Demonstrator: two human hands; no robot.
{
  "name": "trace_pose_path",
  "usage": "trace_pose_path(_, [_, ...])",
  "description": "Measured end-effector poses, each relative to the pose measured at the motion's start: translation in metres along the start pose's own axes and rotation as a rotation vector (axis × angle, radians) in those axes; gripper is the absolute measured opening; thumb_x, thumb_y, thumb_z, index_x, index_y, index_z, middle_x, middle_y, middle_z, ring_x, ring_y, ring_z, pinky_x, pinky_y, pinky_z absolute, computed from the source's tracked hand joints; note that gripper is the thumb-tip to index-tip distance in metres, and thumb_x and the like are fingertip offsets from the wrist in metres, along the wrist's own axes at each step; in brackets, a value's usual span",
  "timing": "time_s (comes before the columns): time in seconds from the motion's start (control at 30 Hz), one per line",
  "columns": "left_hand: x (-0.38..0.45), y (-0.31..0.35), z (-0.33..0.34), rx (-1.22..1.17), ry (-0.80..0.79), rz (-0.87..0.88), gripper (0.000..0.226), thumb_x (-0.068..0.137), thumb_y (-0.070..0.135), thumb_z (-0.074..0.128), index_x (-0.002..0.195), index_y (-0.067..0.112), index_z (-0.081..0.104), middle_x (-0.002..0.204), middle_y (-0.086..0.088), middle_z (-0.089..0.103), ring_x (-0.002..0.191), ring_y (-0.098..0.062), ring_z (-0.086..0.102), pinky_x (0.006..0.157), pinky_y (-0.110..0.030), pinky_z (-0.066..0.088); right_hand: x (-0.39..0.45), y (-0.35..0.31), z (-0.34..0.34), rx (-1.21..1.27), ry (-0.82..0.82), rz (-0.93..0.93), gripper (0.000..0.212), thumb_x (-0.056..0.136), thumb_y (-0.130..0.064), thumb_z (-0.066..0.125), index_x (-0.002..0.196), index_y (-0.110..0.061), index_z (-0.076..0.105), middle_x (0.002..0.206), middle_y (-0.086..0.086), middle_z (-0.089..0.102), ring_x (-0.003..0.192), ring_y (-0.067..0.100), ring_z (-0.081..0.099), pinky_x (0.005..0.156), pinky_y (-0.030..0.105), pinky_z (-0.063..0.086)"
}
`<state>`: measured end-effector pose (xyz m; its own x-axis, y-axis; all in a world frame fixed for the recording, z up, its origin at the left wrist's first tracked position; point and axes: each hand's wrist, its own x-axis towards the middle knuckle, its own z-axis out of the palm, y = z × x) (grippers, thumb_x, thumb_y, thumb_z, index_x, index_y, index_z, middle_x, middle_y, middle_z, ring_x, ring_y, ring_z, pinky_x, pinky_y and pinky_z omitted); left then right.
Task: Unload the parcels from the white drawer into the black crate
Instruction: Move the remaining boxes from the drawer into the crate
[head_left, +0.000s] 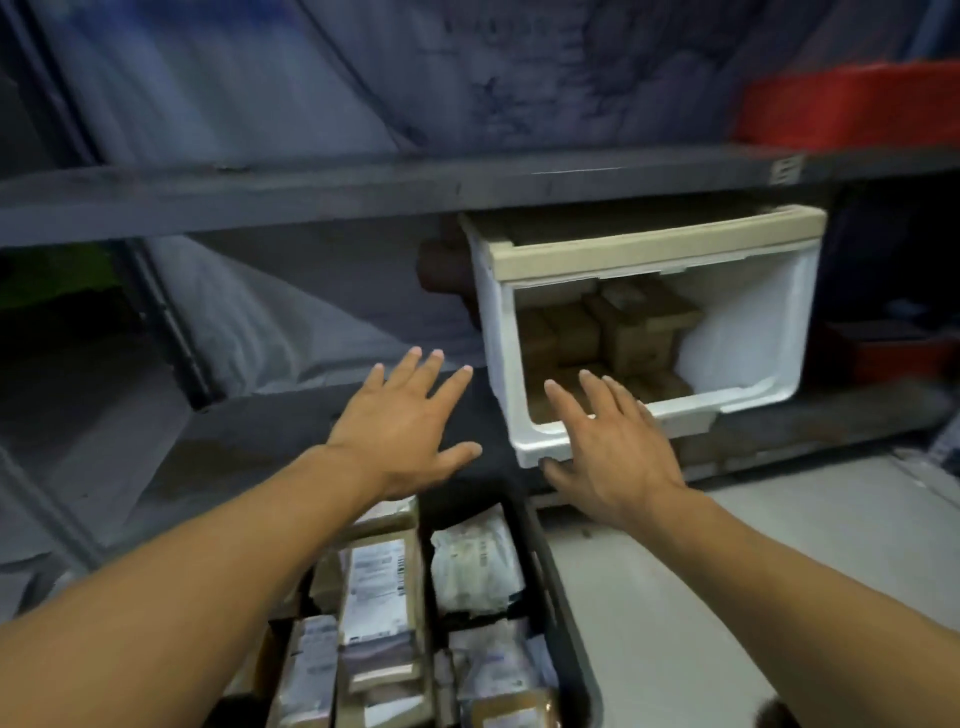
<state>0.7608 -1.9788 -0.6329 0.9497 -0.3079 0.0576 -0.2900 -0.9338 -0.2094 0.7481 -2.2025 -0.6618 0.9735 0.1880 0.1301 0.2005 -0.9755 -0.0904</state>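
The white drawer (748, 332) stands pulled out from a beige-topped frame on the lower shelf, with several brown parcels (613, 327) stacked inside. Below, the black crate (563, 597) holds several parcels (382, 597), brown ones with white labels and a white pouch. My right hand (613, 447) is spread flat over the drawer's front lip, fingers straight and holding nothing. To the left of the drawer, my left hand (410, 426) hovers with straight fingers above the far end of the crate, also empty.
A dark metal shelf board (311, 192) runs across above the drawer. Red crates sit at the upper right (852, 104) and at the right of the lower shelf (883, 348). Grey sheeting (234, 312) fills the shelf on the left. Pale floor (701, 597) lies right of the crate.
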Motion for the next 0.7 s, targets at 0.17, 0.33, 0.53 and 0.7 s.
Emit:
trace_pose_path(0.17, [0.045,0.072,-0.008,-0.108,0.064,0.068,0.086,0.097,0.070,0.037,0.162,0.031,-0.003,0.171,-0.006,-0.002,0.157,-0.026,-0.002,0.126,-0.045,0.009,-0.007,0.081,-0.016,-0.037,0.016,0.120,0.082,0.097,-0.058,0.051,0.162,-0.032,0.008,0.170,0.011,0.011,0.156,0.033,0.010,0.125,0.050,0.021])
trace_pose_path(0.33, [0.098,0.118,0.003,-0.183,0.082,0.063,0.083,0.098,0.067,0.039,0.162,0.031,0.000,0.171,-0.004,-0.001,0.157,-0.026,-0.002,0.125,-0.043,0.013,0.025,0.134,-0.012,-0.036,0.040,0.148,0.082,0.096,-0.055,0.054,0.161,-0.030,0.012,0.167,0.011,0.017,0.154,0.032,0.016,0.122,0.047,0.028])
trace_pose_path(0.53, [0.180,0.137,0.031,-0.098,0.100,-0.002,0.078,0.100,0.062,0.038,0.162,0.028,0.005,0.170,-0.008,0.005,0.157,-0.031,0.000,0.126,-0.050,0.013,0.093,0.176,0.016,0.196,0.074,0.254,0.080,0.097,-0.051,0.058,0.161,-0.029,0.015,0.168,0.009,0.016,0.154,0.030,0.015,0.118,0.048,0.031])
trace_pose_path(0.7, [0.239,0.141,0.049,-0.093,0.085,-0.050,0.075,0.098,0.064,0.040,0.160,0.031,0.012,0.169,-0.007,0.013,0.156,-0.032,0.006,0.124,-0.054,0.016,0.145,0.210,0.036,0.095,0.092,0.200,0.074,0.095,-0.046,0.062,0.156,-0.026,0.026,0.160,0.010,0.027,0.147,0.032,0.025,0.112,0.045,0.038])
